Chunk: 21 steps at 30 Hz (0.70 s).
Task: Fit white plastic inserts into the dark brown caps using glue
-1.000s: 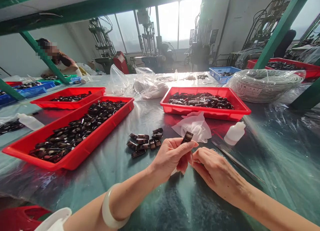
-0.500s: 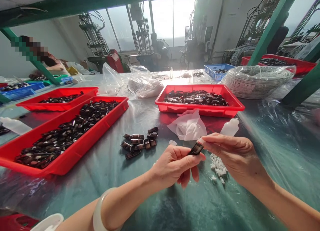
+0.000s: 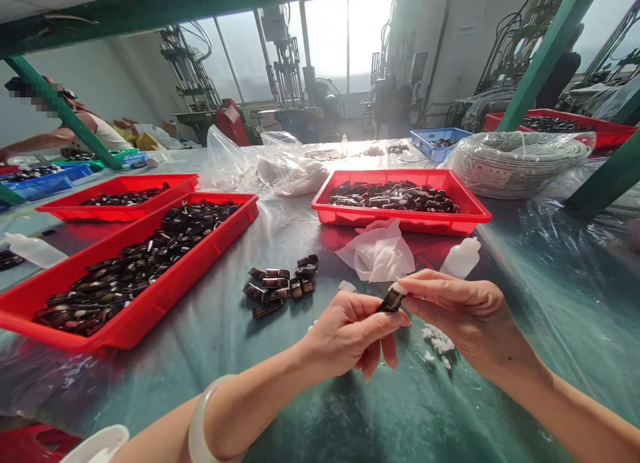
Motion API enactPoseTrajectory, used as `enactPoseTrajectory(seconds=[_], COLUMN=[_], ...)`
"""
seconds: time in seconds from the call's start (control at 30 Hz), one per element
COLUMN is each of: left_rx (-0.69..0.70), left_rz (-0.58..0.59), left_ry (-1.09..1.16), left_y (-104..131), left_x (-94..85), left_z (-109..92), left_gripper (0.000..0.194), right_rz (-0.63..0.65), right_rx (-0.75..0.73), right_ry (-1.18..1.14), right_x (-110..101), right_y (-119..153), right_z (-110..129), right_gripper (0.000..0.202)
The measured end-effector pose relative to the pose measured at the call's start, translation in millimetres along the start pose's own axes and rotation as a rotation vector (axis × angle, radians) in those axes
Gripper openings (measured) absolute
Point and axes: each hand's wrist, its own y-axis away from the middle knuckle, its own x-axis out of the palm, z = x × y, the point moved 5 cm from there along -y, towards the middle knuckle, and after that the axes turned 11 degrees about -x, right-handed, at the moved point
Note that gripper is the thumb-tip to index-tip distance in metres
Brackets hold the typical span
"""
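My left hand (image 3: 357, 329) pinches a small dark, glossy plastic part (image 3: 391, 299) between thumb and fingers. At the upper end of that part, my right hand (image 3: 457, 309) has thumb and forefinger closed on a small white piece (image 3: 399, 287), which touches the part; its exact kind is too small to tell. A loose group of similar dark parts (image 3: 276, 283) lies on the table to the left of my hands. Small white pieces (image 3: 440, 339) are scattered under my right hand, which partly covers them.
Ahead stands a red tray (image 3: 400, 223) of dark parts, with a crumpled white sheet (image 3: 380, 253) and a white bottle (image 3: 461, 257) before it. A long red tray (image 3: 200, 266) fills the left. A wrapped cable coil (image 3: 517, 166) lies back right. A co-worker (image 3: 95, 126) is far left.
My right fingers have shifted slightly over the end of the dark part, covering more of the white pieces below. The co-worker at the far left has moved left and stretched out an arm.
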Motion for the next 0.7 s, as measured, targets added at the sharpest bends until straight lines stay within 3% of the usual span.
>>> enactPoseTrajectory(seconds=[0.7], left_rx=[-0.054], left_rz=[0.064], left_ry=[-0.023], left_y=[4.2], left_x=[1.2], left_z=[2.2], left_gripper=[0.030], right_rz=[0.086], right_rx=[0.018], right_ry=[-0.062], right_x=[5.3], right_y=[1.7], right_z=[-0.2], right_gripper=[0.024])
